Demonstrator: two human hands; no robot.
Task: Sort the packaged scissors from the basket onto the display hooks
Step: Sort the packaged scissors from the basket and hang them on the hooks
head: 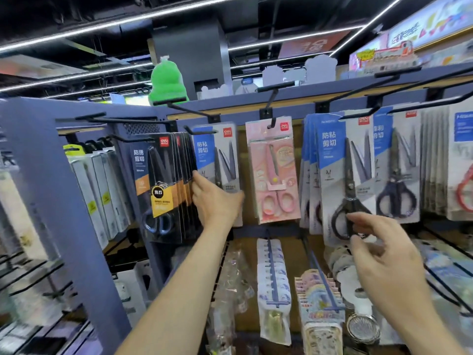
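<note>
Blue-white scissors pack [343,175] upright; hook [358,114] straight above my right hand [384,257], which pinches pack's lower end. My left hand [217,201] at black packs [163,188], grip unclear.

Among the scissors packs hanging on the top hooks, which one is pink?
The pink pack on the middle hook. Its card and scissors are pink; the blue-grey packs beside it and the black stack are not.

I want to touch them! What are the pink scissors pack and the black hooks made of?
Pink scissors pack: seemingly printed card under clear, glossy plastic, since it catches light. Black hooks: probably painted metal wire, as they look thin, straight and matte.
</note>
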